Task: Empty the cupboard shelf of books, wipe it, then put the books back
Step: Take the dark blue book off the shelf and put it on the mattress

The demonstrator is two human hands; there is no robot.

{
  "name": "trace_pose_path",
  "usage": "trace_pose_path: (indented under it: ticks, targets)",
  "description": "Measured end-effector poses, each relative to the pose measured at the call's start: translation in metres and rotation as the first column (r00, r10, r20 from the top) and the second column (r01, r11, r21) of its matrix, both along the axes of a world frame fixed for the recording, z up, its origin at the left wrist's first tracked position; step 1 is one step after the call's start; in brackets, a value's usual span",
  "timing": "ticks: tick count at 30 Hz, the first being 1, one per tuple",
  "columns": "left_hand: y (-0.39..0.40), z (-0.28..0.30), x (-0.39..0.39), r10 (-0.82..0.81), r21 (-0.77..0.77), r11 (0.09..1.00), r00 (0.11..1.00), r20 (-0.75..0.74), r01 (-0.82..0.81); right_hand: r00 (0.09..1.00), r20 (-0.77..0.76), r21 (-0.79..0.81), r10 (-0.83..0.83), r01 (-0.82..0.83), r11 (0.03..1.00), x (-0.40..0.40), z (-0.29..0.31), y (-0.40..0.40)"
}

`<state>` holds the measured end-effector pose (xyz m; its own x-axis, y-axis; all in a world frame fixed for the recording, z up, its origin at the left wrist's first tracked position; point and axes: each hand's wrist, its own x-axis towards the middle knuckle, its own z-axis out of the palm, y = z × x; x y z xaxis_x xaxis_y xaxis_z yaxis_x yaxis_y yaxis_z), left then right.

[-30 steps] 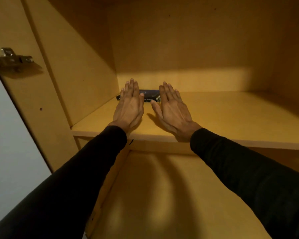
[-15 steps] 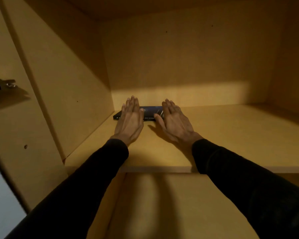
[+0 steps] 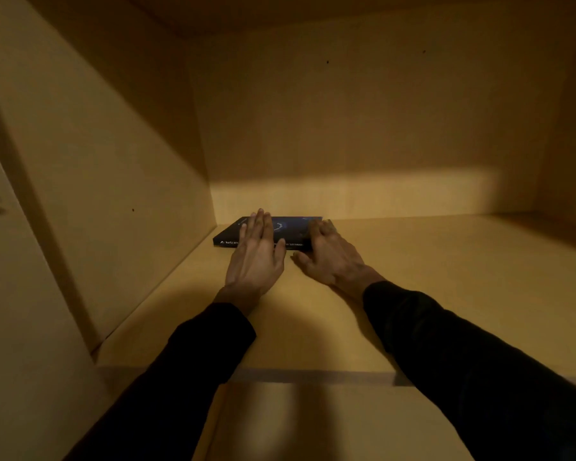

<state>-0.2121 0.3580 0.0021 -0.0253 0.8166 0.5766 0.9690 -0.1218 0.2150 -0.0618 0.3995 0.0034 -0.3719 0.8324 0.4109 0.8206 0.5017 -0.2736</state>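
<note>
Both hands have slid forward since the earlier frame and now overlap the book. Left hand (image 3: 256,257) lies flat, fingers straight, on the cover. Right hand (image 3: 330,257) has fingers slightly bent over the book's right end; real grip or not, cannot tell. Book (image 3: 281,227) lies flat at the shelf (image 3: 446,277) back left corner, near the side wall (image 3: 113,161), long axis left-right, straight ahead of both hands, left nearer its middle.
</note>
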Motion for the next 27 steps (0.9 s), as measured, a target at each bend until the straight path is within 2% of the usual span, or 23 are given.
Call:
trace_pose_path:
  ticks: [7, 13, 21, 27]
  targets:
    - [0.014, 0.0, -0.007, 0.051, -0.014, 0.999, 0.994, 0.094, -0.05, 1.0, -0.021, -0.005, 0.023, -0.024, 1.0, -0.004, -0.006, 0.038]
    - [0.022, -0.001, -0.012, 0.049, -0.022, 0.999, 0.99, 0.135, -0.047, 0.998, 0.004, -0.077, 0.067, -0.067, 0.995, -0.006, -0.004, 0.057]
    - [0.022, 0.0, -0.017, 0.072, 0.004, 0.997, 0.98, 0.187, -0.074, 0.955, 0.28, 0.022, 0.099, -0.11, 0.994, -0.011, 0.004, 0.065]
    - [0.022, 0.0, -0.016, 0.084, -0.012, 0.996, 0.975, 0.205, -0.083, 0.927, 0.356, 0.077, 0.122, -0.159, 0.984, -0.01, 0.006, 0.067]
